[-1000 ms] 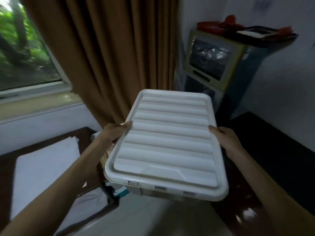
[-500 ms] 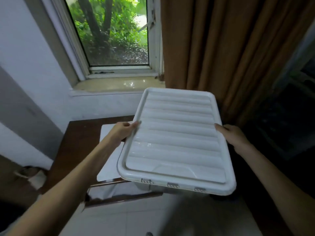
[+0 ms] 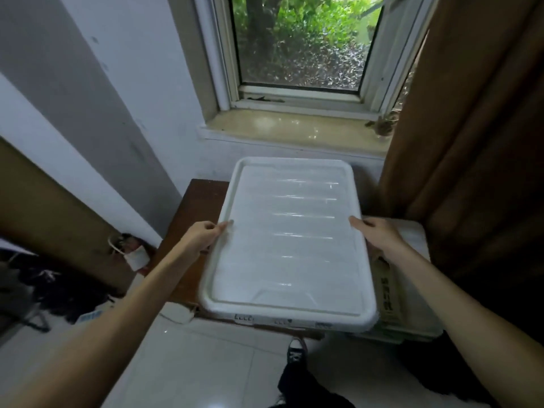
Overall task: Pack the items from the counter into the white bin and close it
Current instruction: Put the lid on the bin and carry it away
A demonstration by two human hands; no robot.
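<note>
I carry the white bin [image 3: 290,245] in front of me with its ribbed lid on top, so its contents are hidden. My left hand [image 3: 201,237] grips the bin's left long edge, thumb on the lid. On the right long edge sits my right hand [image 3: 378,235], also gripping with the thumb on the lid. The bin hovers over a low dark wooden table [image 3: 194,213] under the window.
A window [image 3: 297,39] with a pale sill is ahead, a brown curtain [image 3: 471,113] hangs at right. A white pad [image 3: 412,240] and a cardboard box [image 3: 387,290] lie on the table under the bin's right side. White floor tiles and my shoe [image 3: 295,350] are below.
I have turned left with the bin: the curtain and cabinet slid off to the right and the window and table are now straight ahead. Both hands keep their grip.
</note>
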